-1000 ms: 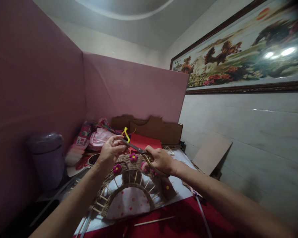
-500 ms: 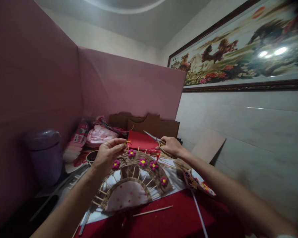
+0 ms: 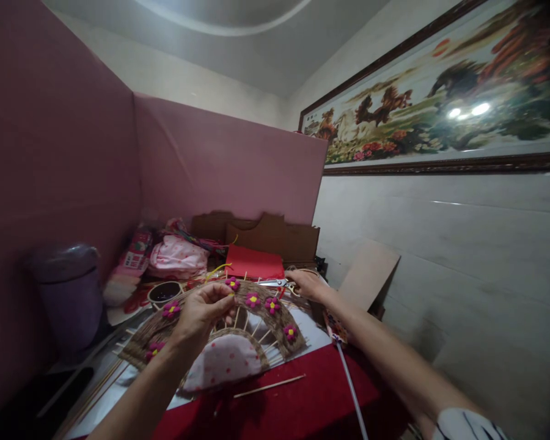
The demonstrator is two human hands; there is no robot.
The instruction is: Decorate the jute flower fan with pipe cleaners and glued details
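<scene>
My left hand [image 3: 205, 310] is closed in a pinch over the woven fan-shaped piece, with a small yellow bit [image 3: 231, 295] showing at the fingertips. Gold-handled scissors [image 3: 275, 283] are in my right hand [image 3: 308, 285], their blades pointing left above the far edge of the weave. The fan-shaped piece [image 3: 282, 333] is brown cord woven through thin sticks. Magenta flowers with yellow centres [image 3: 253, 299] sit along its band, and a white dotted fabric half-circle [image 3: 224, 365] fills its middle. Part of it is hidden by my left hand and forearm.
A yellow strand [image 3: 216, 271] and a red sheet [image 3: 255, 263] lie behind the weave. At left are a dark-filled bowl [image 3: 165, 293], pink dotted cloth [image 3: 176, 256] and a lidded purple bin [image 3: 68, 299]. A thin stick [image 3: 269, 387] rests on the red tablecloth [image 3: 311, 397] in front.
My right hand has lowered the scissors, which now point left rather than up. My left hand has come down toward the weave with the yellow bit. The view has shifted slightly right.
</scene>
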